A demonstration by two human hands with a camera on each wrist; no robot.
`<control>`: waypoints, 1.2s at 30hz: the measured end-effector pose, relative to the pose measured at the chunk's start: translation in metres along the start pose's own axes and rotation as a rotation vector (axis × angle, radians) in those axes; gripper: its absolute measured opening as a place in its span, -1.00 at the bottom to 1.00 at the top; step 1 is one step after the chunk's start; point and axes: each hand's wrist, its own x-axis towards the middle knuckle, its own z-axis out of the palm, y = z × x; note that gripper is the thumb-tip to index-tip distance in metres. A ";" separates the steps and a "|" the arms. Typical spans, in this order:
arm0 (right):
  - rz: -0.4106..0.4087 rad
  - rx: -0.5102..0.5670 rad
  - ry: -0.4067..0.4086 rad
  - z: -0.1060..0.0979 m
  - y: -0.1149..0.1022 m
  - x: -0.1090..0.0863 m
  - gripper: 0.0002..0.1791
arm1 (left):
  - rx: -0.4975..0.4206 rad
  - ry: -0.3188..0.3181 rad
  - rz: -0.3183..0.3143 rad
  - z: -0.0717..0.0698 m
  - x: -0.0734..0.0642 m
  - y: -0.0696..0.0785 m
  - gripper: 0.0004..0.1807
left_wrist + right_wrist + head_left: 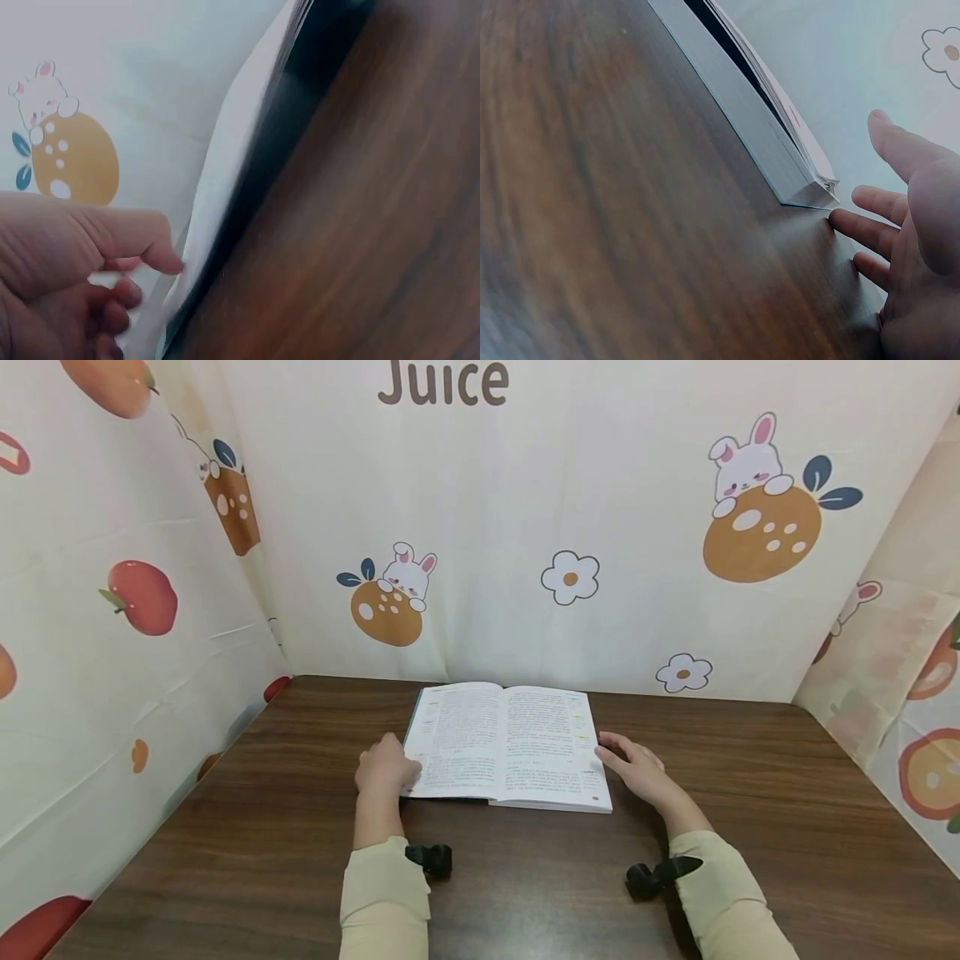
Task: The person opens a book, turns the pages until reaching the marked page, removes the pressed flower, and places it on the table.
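Observation:
An open book (453,727) with printed white pages lies on the table, its spine running away from me. My left hand (386,764) is at the book's left edge, thumb over the page margin. In the left wrist view the thumb (154,244) reaches the page edge, while the other fingers curl loosely beside it, apart from the dark cover (281,124). My right hand (637,768) is spread at the right edge of the book. In the right wrist view its fingers (866,232) extend toward the book's corner, beside the thick page block (742,112), with nothing gripped.
The brown wooden table (247,843) runs up to a pale printed curtain (495,527) behind the book, with more curtain at both sides. Black wrist cameras are strapped on both sleeves, the left camera (435,860) and the right camera (645,882).

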 end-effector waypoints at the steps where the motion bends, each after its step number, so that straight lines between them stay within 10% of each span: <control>1: 0.002 -0.001 0.000 0.000 0.000 0.000 -0.27 | -0.009 0.022 0.055 0.001 0.001 0.004 -0.61; 4: 0.000 -0.002 -0.001 0.000 0.000 -0.001 -0.27 | -0.093 0.030 0.284 0.007 0.002 0.018 -0.67; 7: 0.003 -0.001 -0.002 0.000 0.000 -0.001 -0.27 | -0.197 -0.093 0.481 0.015 0.001 0.034 -0.61; 10: 0.010 0.000 -0.005 0.000 0.000 -0.001 -0.27 | -0.245 -0.234 0.551 0.024 -0.002 0.046 -0.57; 36: -0.003 -0.013 -0.002 0.001 0.001 -0.001 -0.26 | -0.089 -0.302 0.336 0.046 -0.005 0.052 -0.47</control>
